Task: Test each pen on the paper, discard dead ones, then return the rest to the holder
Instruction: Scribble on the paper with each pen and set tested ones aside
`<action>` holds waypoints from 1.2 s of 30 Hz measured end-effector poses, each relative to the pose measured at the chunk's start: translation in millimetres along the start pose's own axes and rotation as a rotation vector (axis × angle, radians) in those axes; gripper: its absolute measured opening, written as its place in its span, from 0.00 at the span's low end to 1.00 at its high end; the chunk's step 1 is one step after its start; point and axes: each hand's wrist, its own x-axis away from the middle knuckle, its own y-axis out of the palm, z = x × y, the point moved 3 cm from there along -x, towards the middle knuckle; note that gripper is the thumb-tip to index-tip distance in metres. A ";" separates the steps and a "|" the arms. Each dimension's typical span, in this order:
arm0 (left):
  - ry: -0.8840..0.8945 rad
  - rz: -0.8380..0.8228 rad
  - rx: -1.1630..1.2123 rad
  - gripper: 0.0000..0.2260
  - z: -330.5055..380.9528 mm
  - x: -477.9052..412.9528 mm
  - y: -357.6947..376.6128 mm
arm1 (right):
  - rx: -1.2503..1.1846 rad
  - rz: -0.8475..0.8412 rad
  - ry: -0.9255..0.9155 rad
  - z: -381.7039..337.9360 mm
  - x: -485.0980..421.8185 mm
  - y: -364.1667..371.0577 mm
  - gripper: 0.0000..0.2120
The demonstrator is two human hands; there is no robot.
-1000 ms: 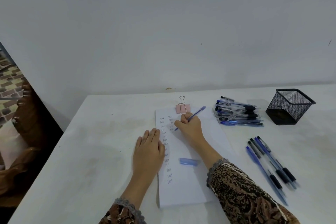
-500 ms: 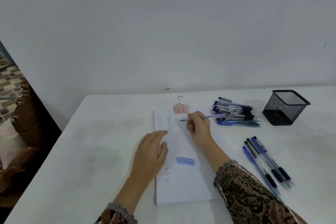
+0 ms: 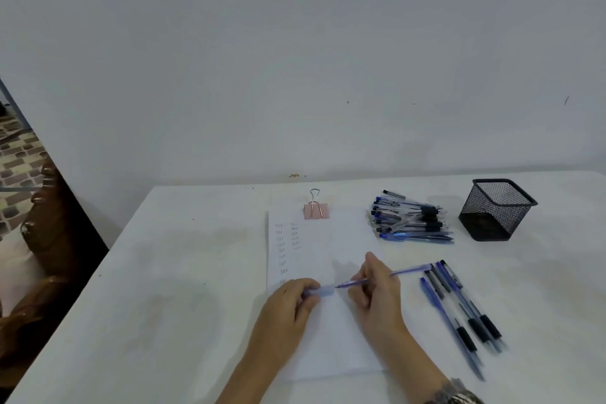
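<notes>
lying beside paper (image 3: 344, 344): pens (image 3: 475, 326); holder (image 3: 496, 210)

**What the head view leaves unclear**

The fingers (image 3: 308, 285) of the left hand (image 3: 288, 305) cover one end of the cap (image 3: 324, 290). The pen (image 3: 410, 270) has its middle hidden in the right hand (image 3: 377, 292). The written marks (image 3: 285, 246) on the paper (image 3: 344, 348) are too small to read. The loose pens (image 3: 459, 315) blur at their near ends. The pile of pens (image 3: 410, 220) is too tangled to count. The bottom edge cuts off both forearms and the patterned sleeve (image 3: 457, 395), and the left edge cuts off the brown furniture (image 3: 42, 239).
</notes>
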 end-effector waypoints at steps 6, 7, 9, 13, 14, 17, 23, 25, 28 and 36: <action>-0.026 0.008 0.024 0.14 0.1 2.6 -0.2 | 0.027 -0.050 0.026 2.9 -3.3 -1.3 0.21; -0.027 0.005 0.039 0.14 0.4 2.8 -0.3 | 0.044 -0.065 0.035 3.5 -3.0 -0.5 0.22; -0.024 0.007 0.052 0.14 0.5 3.3 -0.7 | 0.060 -0.107 0.057 4.2 -2.1 2.2 0.24; -0.020 -0.018 0.055 0.11 2.8 3.8 -0.5 | 0.145 -0.228 0.121 7.9 -1.4 6.7 0.22; -0.023 -0.013 0.064 0.11 3.5 4.0 -0.7 | 0.243 -0.267 0.097 8.7 -0.3 8.6 0.18; -0.022 0.058 0.142 0.12 1.7 4.0 -4.7 | 0.561 -0.408 -0.097 11.4 5.0 13.7 0.11; 0.078 0.047 0.150 0.07 -1.0 4.7 -5.8 | 0.631 -0.611 -0.176 20.3 12.2 12.8 0.16; 0.071 0.003 0.145 0.07 0.2 3.2 -4.4 | 0.605 -0.608 -0.166 15.9 13.6 13.8 0.13; 0.013 -0.103 0.060 0.07 1.0 -1.3 -0.2 | 0.637 -0.512 -0.178 0.3 13.3 12.4 0.11; -0.007 0.130 -0.456 0.23 -18.3 -4.1 -5.5 | 0.468 -0.399 -0.132 -65.6 9.7 -23.2 0.18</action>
